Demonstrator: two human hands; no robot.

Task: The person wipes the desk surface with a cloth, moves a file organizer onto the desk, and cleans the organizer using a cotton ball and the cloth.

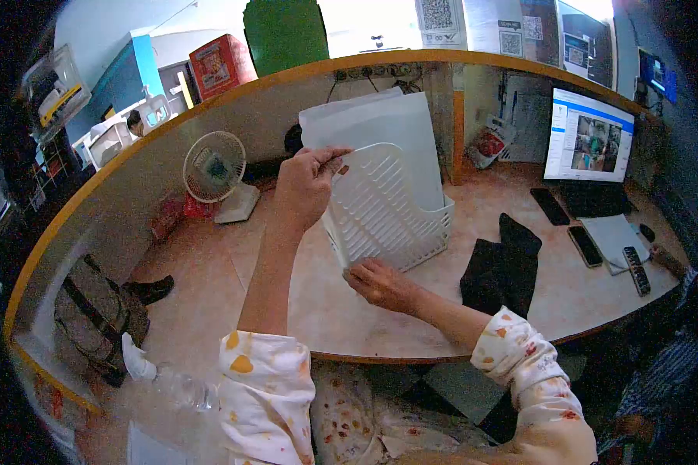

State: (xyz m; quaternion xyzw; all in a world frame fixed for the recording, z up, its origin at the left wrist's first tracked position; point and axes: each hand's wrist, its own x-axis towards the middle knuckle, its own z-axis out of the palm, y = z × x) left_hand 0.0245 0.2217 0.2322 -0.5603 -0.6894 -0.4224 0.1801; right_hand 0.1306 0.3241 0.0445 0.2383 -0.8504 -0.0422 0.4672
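A white slotted plastic file holder (388,209) is tilted over the desk, with white sheets of paper (380,116) standing up out of it. My left hand (309,182) pinches its upper left edge, thumb and fingers closed on the rim. Low on the holder, at its bottom left corner, my right hand (381,284) grips with curled fingers. A black cloth item (498,271) lies on the desk to the right of my right hand.
The curved desk (349,325) carries a small white fan (215,167), a grey bag (101,310) and a clear bottle (182,387). At right are a laptop (589,139), phones (585,246), a notebook (609,239) and a remote control (637,271). Another person's hand (667,260) rests beside them.
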